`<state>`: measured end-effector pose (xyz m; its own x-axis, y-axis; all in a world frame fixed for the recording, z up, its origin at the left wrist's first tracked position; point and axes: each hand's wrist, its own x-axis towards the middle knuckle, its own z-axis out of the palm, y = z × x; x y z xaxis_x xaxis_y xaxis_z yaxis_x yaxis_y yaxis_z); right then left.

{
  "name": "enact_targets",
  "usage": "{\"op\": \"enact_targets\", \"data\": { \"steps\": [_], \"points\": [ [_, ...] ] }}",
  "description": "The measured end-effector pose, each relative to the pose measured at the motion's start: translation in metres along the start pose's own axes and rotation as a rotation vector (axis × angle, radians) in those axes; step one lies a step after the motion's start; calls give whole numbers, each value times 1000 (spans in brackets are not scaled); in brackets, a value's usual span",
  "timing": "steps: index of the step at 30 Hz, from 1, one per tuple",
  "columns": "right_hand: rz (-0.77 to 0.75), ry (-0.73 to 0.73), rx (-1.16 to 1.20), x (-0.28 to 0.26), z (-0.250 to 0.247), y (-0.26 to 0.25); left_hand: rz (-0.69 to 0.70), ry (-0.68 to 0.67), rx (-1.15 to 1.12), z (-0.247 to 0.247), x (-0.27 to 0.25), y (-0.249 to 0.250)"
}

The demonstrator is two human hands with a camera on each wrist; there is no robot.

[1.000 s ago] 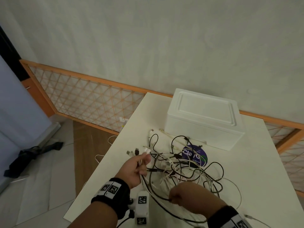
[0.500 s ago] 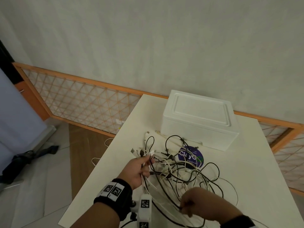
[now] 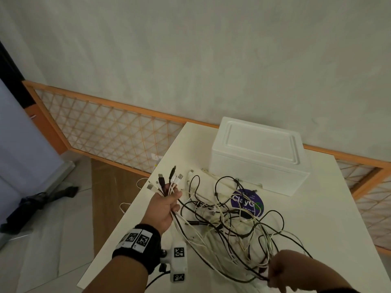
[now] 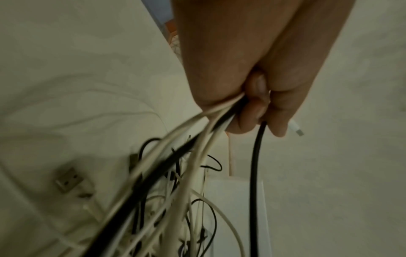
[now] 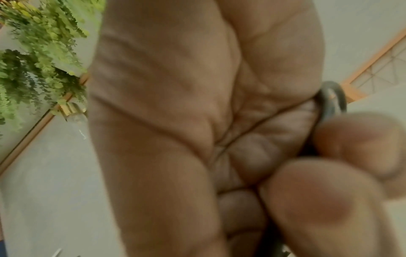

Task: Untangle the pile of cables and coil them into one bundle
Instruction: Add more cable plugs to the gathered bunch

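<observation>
Nearest, the right hand [image 3: 283, 269] pinches black and white cable strands low at the white table's [image 3: 317, 218] front edge. The left hand [image 3: 166, 205] grips the gathered plug ends in a fist. The tangled pile of thin black and white cables [image 3: 228, 216] sprawls between them, so untangling seems underway; next, strands need drawing free. Beyond, a round purple sticker [image 3: 247, 203] reads "ClayCo", before a white foam box [image 3: 258, 153].

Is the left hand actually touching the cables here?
Touching. In the left wrist view the left hand has its fingers curled round several white and black cables; the head view shows their plugs fanning out above the fist.
</observation>
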<state>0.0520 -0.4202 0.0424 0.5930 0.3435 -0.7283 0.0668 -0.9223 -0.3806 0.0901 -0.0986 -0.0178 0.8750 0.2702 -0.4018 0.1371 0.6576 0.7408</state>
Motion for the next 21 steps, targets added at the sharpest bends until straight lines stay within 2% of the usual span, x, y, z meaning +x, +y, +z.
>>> {"op": "enact_targets", "data": {
  "steps": [7,10,15,18,21],
  "points": [
    [5,-11,11,-3,-1,-10,125,120,17,4,-8,-3],
    [38,-18,-27,1,2,-8,105,204,-40,-1,-7,0],
    [31,-11,2,2,5,-2,42,142,-186,-10,-9,6],
    [11,9,35,4,5,-1,53,163,-125,-12,-9,6],
    [-17,126,42,3,6,7,53,222,-37,-12,-9,9]
  ]
}}
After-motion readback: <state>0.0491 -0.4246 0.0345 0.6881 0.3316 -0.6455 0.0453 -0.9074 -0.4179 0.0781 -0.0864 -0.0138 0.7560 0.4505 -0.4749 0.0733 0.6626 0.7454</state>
